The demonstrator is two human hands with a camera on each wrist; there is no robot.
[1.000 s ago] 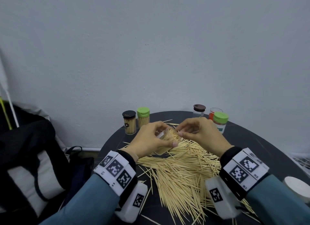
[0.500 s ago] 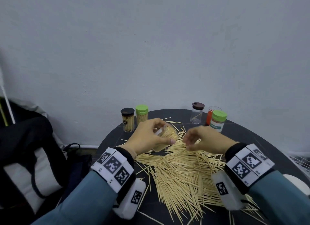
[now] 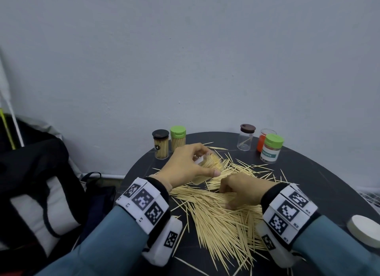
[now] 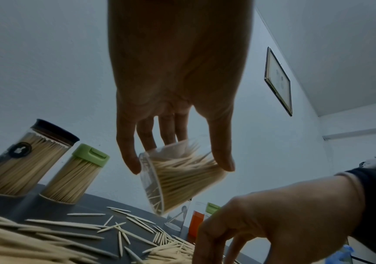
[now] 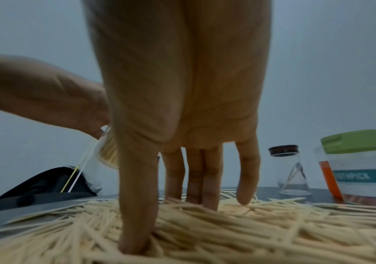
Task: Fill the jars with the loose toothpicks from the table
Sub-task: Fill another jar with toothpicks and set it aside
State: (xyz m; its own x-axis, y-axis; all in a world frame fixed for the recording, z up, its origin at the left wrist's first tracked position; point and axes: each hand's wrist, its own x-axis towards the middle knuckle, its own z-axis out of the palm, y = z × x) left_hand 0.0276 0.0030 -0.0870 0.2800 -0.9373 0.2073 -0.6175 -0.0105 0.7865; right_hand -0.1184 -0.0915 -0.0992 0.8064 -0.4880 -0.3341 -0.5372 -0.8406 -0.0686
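Left hand [image 4: 178,75] grips a tilted, nearly full clear jar [image 4: 178,176] above the desk [image 3: 320,172]. Right hand [image 3: 244,191], fingers [image 5: 207,178] extended, digs into the loose toothpicks [image 3: 222,220]. Risk: more tilt spills the jar.

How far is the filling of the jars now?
Done: two capped jars at back left look full. In hand: left hand holds a nearly full, tilted open jar; right hand reaches into the toothpick pile. Left: that pile, and the almost empty brown-lidded jar.
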